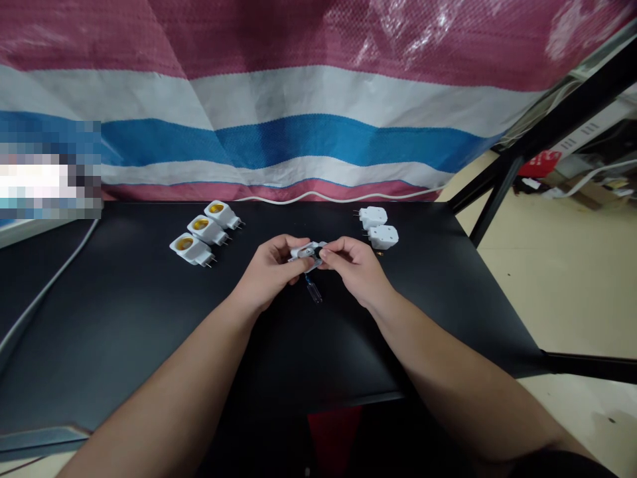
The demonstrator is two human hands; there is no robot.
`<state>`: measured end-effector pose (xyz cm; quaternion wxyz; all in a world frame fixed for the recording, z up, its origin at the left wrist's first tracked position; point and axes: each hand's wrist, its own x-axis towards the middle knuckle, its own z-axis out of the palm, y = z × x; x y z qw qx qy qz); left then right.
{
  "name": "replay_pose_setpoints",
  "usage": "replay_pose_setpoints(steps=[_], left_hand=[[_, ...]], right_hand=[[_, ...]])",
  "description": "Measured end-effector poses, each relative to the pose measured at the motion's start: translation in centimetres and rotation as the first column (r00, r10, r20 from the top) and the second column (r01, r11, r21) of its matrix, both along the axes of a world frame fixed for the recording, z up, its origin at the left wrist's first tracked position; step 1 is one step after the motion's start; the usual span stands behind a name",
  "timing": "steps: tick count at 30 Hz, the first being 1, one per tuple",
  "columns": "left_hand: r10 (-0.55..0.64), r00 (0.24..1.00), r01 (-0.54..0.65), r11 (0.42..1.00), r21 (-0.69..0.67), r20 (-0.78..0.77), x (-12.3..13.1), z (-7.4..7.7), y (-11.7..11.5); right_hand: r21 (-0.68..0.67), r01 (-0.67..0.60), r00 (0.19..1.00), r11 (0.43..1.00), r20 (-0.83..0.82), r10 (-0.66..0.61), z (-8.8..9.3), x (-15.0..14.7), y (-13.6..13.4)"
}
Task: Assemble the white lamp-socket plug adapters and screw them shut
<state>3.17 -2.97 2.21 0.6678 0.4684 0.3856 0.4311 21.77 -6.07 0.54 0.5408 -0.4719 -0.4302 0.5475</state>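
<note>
Item: one small white plastic part, held above the bench, midway between its left and right edges and nearer the far edge than the near one. Left hand: clamped on the part's left side, thumb on top. Right hand: thumb and fingertips together at its right end; whether they pinch a separate piece cannot be told. Screwdriver, clear handle, blue shaft: one, just on the near-edge side of the part.

Lamp holders, white, gold-coloured sockets, pronged: three, in a slanting row toward the far left corner. Plug pieces, white: two, touching or nearly so, toward the far right corner. Brass-coloured bit: beside the nearer plug piece. White cable: along the far edge. Striped sheet: hanging behind that edge.
</note>
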Motion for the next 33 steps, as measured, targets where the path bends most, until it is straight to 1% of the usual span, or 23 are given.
replay_pose_setpoints(steps=[7,10,15,18,21,26,30,33], left_hand=[[-0.003,0.999,0.004,1.0,-0.025,0.046,-0.1,0.3,0.0],[-0.011,0.996,0.02,0.996,-0.091,0.093,0.0,0.6,0.0],[-0.015,0.987,0.051,0.972,-0.228,0.157,-0.1,0.8,0.0],[-0.051,0.982,0.105,0.947,-0.302,0.181,-0.2,1.0,0.2],[-0.082,0.978,0.15,0.917,-0.371,0.191,-0.3,1.2,0.5],[-0.071,0.975,0.165,0.864,-0.477,0.209,-0.4,1.6,0.5],[-0.081,0.968,0.193,0.843,-0.502,0.237,-0.5,1.8,0.5],[-0.114,0.964,0.219,0.85,-0.478,0.24,-0.5,1.7,0.6]], right_hand=[[-0.027,-0.037,0.997,0.999,-0.068,0.035,0.3,0.1,0.0],[-0.047,-0.065,0.992,0.997,-0.112,0.059,0.5,0.2,0.0],[-0.094,-0.16,0.96,0.983,-0.247,0.133,1.1,0.5,-0.2],[-0.142,-0.219,0.938,0.965,-0.303,0.168,1.5,0.7,-0.2],[-0.194,-0.261,0.93,0.946,-0.314,0.192,1.8,0.9,-0.2],[-0.228,-0.299,0.922,0.927,-0.318,0.219,2.0,0.9,-0.3],[-0.216,-0.314,0.916,0.924,-0.325,0.235,2.0,1.0,-0.3],[-0.186,-0.309,0.922,0.933,-0.3,0.246,2.0,0.9,-0.4]])
